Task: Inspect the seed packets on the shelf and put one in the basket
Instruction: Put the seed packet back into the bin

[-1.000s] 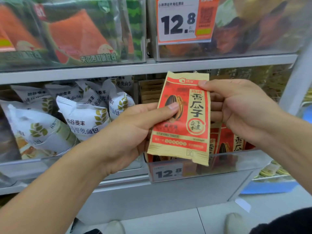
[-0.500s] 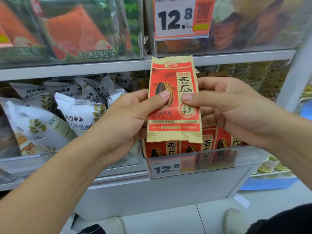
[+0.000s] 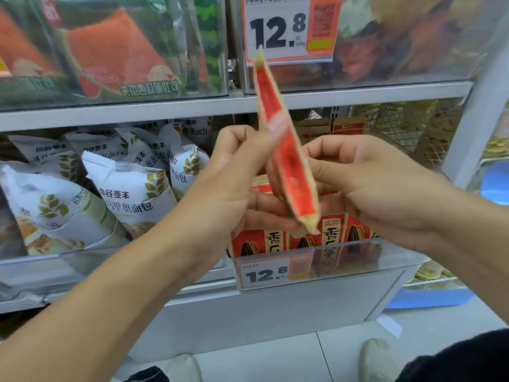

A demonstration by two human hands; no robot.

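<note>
Head view: the left hand (image 3: 234,172) and right hand (image 3: 355,175) both pinch a red-and-tan foil seed packet (image 3: 286,161), held edge-on before the shelf. Below it, a clear plastic bin (image 3: 358,260) holds upright matching seed packets (image 3: 330,232); the adjacent bin holds white bread bags (image 3: 132,194).

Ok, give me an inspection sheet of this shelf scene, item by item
Surface: lower shelf bin with clear front and a 12.8 price tag.
Job's things: red seed packet held edge-on, tilted; more seed packets upright in the bin. Basket: not seen.
Clutter: white bread bags in the neighbouring bin; watermelon-print packs above.
Grips: left hand pinches the packet; right hand holds its other side.
Cables: nothing seen.
Surroundings: tiled floor, shoes, blue tray at right.
</note>
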